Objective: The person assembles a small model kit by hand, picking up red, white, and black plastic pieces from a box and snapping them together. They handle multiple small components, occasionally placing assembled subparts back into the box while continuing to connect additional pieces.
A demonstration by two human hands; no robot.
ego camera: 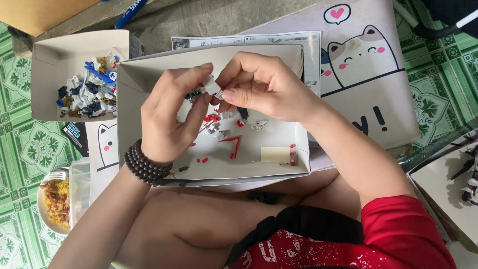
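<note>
Both hands pinched one small white model part [212, 85] between fingertips, left hand [169, 119] and right hand [261, 84], above white cardboard tray [298, 164] of loose red and white pieces [219, 124].

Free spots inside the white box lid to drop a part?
Bare floor of the white cardboard lid lies along the right wall above the cream rectangular pad, and along the near edge left of that pad. Crowded: the middle, where small red and white plastic pieces scatter below the left hand and right hand.
</note>
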